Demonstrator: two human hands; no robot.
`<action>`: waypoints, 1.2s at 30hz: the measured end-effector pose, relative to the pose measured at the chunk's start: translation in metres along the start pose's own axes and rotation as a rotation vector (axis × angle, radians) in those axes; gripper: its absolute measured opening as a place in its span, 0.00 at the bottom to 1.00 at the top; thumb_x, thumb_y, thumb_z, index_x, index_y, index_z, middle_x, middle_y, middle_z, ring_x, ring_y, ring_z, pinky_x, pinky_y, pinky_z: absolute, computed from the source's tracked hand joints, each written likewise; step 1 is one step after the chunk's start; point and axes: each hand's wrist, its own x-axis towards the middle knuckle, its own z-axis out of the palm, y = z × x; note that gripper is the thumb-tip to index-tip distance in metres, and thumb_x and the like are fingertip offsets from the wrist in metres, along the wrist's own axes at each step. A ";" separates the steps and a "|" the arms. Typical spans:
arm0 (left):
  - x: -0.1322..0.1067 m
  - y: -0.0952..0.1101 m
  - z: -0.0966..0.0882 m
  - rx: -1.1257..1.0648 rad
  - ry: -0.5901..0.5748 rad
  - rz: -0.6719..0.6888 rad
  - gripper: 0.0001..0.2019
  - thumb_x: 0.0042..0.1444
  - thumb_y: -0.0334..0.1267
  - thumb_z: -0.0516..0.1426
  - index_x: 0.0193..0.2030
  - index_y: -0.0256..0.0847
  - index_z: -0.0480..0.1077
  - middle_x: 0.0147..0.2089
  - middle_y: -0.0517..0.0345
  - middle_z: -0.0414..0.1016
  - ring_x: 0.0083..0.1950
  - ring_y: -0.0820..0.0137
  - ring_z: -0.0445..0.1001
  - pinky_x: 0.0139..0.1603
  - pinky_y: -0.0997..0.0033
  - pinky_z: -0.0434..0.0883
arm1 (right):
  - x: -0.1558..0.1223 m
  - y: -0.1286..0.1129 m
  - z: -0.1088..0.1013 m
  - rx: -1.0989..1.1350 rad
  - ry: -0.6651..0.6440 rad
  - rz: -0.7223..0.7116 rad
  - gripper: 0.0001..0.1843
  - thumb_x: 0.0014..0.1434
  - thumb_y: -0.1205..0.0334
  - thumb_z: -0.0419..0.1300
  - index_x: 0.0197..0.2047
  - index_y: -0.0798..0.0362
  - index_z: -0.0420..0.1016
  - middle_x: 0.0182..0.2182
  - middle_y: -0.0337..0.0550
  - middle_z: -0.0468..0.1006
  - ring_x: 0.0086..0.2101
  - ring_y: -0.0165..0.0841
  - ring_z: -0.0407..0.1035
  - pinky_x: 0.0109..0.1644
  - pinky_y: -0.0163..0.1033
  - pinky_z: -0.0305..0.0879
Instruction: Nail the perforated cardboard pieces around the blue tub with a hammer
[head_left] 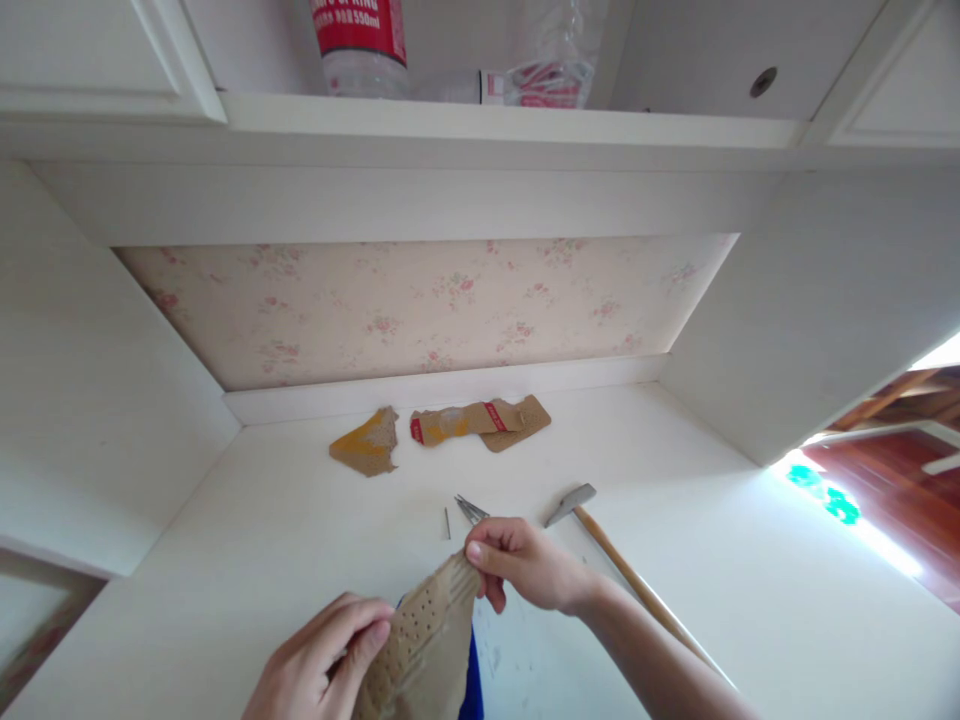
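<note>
A piece of brown cardboard (427,650), torn at the edge and dotted with rows of small holes, is held up between both hands. My left hand (326,655) pinches its left edge, thumb on the near side. At the upper right corner my right hand (517,565) grips it between thumb and fingers. Something blue (472,685) shows behind the cardboard, mostly hidden. Just beyond my right hand lie several nails (470,509), partly covered by it, with a single nail (448,523) to their left. A hammer (637,585) with a wooden handle lies to the right.
Torn cardboard scraps (367,442) and a strip with red print (469,420) lie at the back of the white surface (247,540). Overhead, a shelf (510,120) holds plastic bottles (364,45). White side panels (97,350) stand left and right.
</note>
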 end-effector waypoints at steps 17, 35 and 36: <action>0.065 -0.136 0.027 -0.722 0.390 -0.926 0.19 0.44 0.43 0.67 0.44 0.40 0.79 0.51 0.50 0.80 0.51 0.58 0.78 0.37 0.72 0.75 | 0.171 0.030 -0.092 0.333 0.563 0.077 0.19 0.66 0.58 0.61 0.58 0.53 0.69 0.54 0.47 0.73 0.46 0.40 0.73 0.48 0.50 0.73; 0.119 -0.085 0.041 -0.522 0.288 -0.611 0.20 0.58 0.50 0.58 0.50 0.39 0.76 0.62 0.45 0.73 0.65 0.54 0.67 0.67 0.56 0.61 | 0.014 0.014 -0.040 0.090 0.695 -0.344 0.25 0.60 0.43 0.63 0.52 0.52 0.80 0.30 0.45 0.84 0.30 0.37 0.77 0.37 0.44 0.75; 0.110 -0.065 0.037 -0.735 0.234 -0.603 0.23 0.59 0.53 0.57 0.52 0.38 0.76 0.59 0.44 0.75 0.62 0.53 0.71 0.65 0.55 0.65 | 0.004 0.017 -0.035 0.080 0.692 -0.342 0.24 0.60 0.44 0.63 0.53 0.51 0.80 0.30 0.45 0.84 0.29 0.36 0.76 0.37 0.44 0.75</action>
